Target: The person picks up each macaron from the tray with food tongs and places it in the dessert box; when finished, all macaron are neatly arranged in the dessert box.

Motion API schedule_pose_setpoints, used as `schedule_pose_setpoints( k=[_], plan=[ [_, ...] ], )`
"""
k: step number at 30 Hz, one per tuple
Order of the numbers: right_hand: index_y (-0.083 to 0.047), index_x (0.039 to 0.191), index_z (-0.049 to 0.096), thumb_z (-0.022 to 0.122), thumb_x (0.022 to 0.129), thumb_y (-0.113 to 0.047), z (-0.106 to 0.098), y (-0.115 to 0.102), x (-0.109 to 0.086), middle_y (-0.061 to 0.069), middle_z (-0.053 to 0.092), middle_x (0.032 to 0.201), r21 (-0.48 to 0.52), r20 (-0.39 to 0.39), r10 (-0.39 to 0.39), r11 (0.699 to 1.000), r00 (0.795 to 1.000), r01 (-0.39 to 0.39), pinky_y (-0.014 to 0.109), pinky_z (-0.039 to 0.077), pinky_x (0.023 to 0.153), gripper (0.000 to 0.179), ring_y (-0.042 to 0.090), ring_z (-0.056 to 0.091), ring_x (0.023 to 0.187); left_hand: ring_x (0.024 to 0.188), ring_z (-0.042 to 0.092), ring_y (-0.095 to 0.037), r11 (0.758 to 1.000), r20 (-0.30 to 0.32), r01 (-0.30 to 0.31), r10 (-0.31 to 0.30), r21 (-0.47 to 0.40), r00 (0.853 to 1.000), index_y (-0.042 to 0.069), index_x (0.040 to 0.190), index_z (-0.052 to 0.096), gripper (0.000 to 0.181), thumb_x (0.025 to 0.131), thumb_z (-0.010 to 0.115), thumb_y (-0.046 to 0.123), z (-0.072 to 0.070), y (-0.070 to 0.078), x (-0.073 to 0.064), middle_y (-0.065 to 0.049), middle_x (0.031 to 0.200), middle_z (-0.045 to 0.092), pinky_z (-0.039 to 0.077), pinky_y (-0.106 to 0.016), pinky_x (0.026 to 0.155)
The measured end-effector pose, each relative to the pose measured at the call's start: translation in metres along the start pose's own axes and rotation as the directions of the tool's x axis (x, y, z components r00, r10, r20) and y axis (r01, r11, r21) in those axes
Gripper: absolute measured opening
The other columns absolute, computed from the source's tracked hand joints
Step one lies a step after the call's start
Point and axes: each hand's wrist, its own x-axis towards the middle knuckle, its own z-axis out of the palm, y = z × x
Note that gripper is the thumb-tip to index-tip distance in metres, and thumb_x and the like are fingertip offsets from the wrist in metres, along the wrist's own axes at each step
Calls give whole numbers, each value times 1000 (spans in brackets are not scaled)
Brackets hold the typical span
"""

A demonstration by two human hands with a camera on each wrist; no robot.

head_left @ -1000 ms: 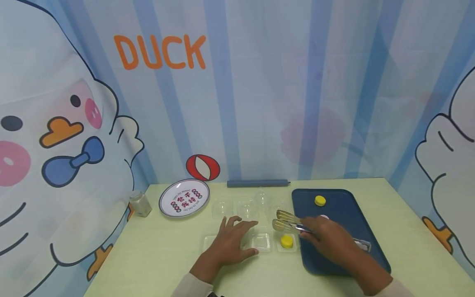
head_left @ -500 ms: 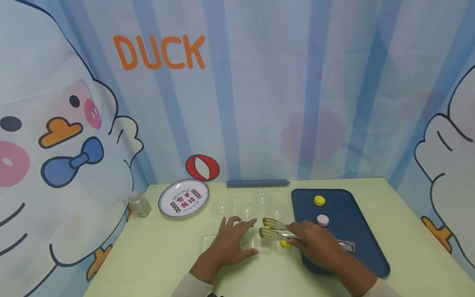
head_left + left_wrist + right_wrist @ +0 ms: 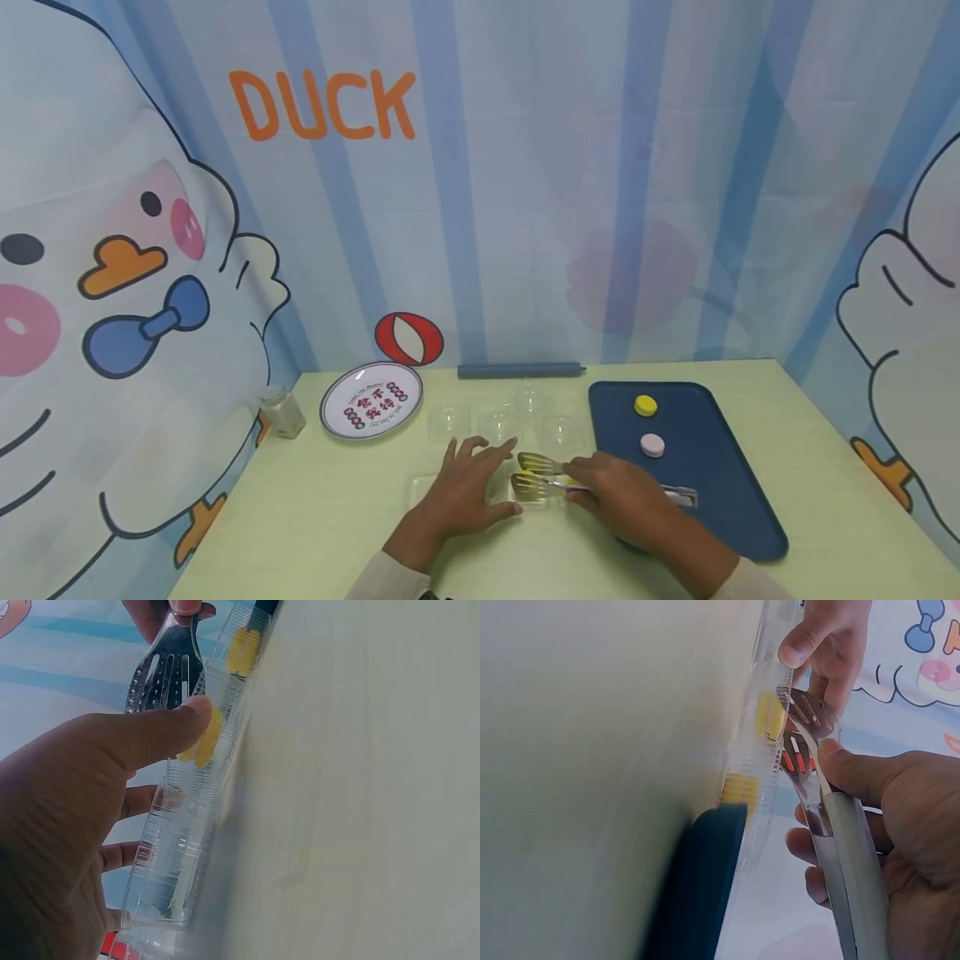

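Right hand point(image 3: 622, 500) grasped metal tongs point(image 3: 851, 877), their tips parted over the middle clear container point(image 3: 534, 503). A yellow disc point(image 3: 211, 739) sat in that container, between the tips in the head view; contact with them could not be determined. The neighbouring clear container point(image 3: 759, 817) held a second yellow disc point(image 3: 739, 789). Left hand point(image 3: 467, 492) was unclenched, fingers spread alongside the containers; touch could not be confirmed. Blue tray point(image 3: 712, 483) bore another yellow disc point(image 3: 646, 406) and a pink disc point(image 3: 652, 446). Domed clear pieces point(image 3: 561, 433) lay behind the containers.
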Motion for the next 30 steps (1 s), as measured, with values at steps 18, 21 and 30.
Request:
schedule_pose_setpoints(
  k=[18, 21, 30],
  plan=[
    [-10, 128, 80, 86, 94, -25, -2, -10, 6, 2, 82, 118, -47, 35, 15, 999, 999, -13, 42, 66, 83, 37, 21, 78, 104, 142, 53, -35, 1000, -13, -14, 14, 15, 1000, 20, 164, 49, 92, 87, 89, 47, 1, -2, -1, -3, 145, 72, 29, -81, 123],
    [-10, 129, 79, 86, 95, -25, -4, -7, 5, 3, 82, 119, -28, 28, 17, 999, 999, -17, 42, 66, 85, 38, 22, 78, 107, 143, 53, -35, 999, -15, -20, 20, 26, 1000, 20, 165, 47, 94, 86, 89, 49, 1, -4, -2, -2, 147, 71, 29, -82, 123],
    [-10, 129, 79, 85, 96, -25, -12, 11, 0, 4, 82, 119, -16, -12, 78, 997, 997, -78, 40, 66, 84, 36, 22, 78, 106, 143, 51, -35, 999, -20, -1, 1, 32, 1000, 21, 162, 52, 95, 85, 87, 62, -11, -17, -13, -1, 152, 67, 29, -81, 124]
  ],
)
